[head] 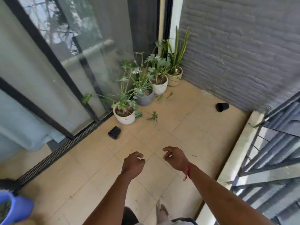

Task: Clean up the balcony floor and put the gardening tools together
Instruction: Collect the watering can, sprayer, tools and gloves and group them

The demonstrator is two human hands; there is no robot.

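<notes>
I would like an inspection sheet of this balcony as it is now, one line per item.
Surface: tiled floor, scattered with small bits of debris.
Job's things: black pot by the door track and black pot by the wall, both lying on their sides; cut stems loose on the tiles; no gardening tools seen.
Clutter: blue container at the lower left edge.
Hands: left hand and right hand loosely curled, holding nothing.
Cables: nothing seen.
Surroundings: four potted plants along the glass door; brick wall; railing.

Soft daylight, weak shadows. Reflections on glass door (78,51) at 10 o'clock. Edges bent; railing (267,151) at 4 o'clock blurred.
</notes>
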